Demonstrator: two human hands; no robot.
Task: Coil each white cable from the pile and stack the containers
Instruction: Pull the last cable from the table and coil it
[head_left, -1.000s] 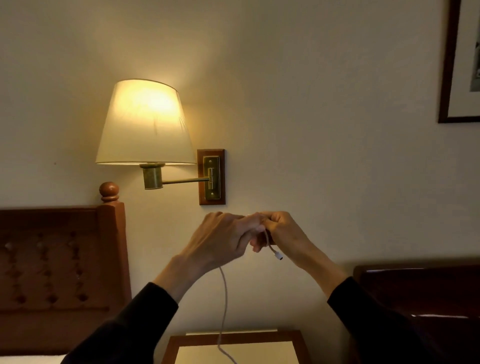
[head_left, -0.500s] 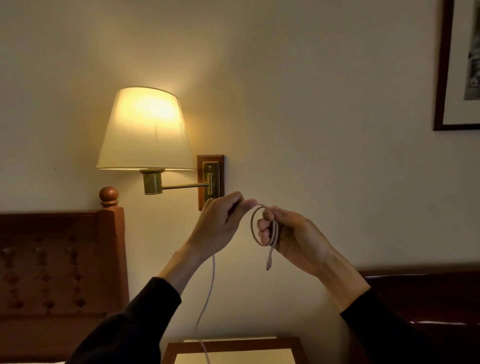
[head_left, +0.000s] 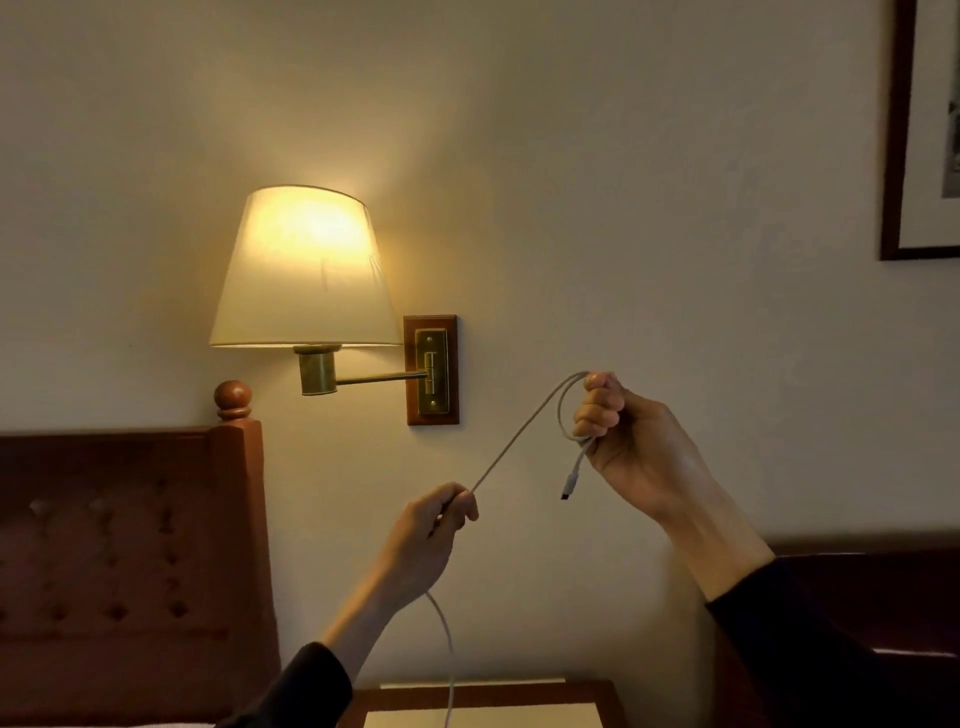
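A white cable (head_left: 519, 436) is held up in front of the wall. My right hand (head_left: 623, 441) grips a small loop of it, and the plug end (head_left: 570, 480) dangles below the fingers. From the loop the cable runs taut down and left into my left hand (head_left: 436, 530), which pinches it between thumb and fingers. Below that hand the rest of the cable (head_left: 447, 654) hangs down toward the nightstand. The cable pile and the containers are out of view.
A lit wall lamp (head_left: 306, 275) on a brass arm is mounted above and left of my hands. A wooden headboard (head_left: 130, 545) stands at the left, a nightstand top (head_left: 488, 701) below, dark furniture (head_left: 857, 597) at the right, a framed picture (head_left: 919, 130) top right.
My left hand has slid down and left along the cable, away from my right hand, drawing a straight length out. My right hand keeps the loop and has moved right.
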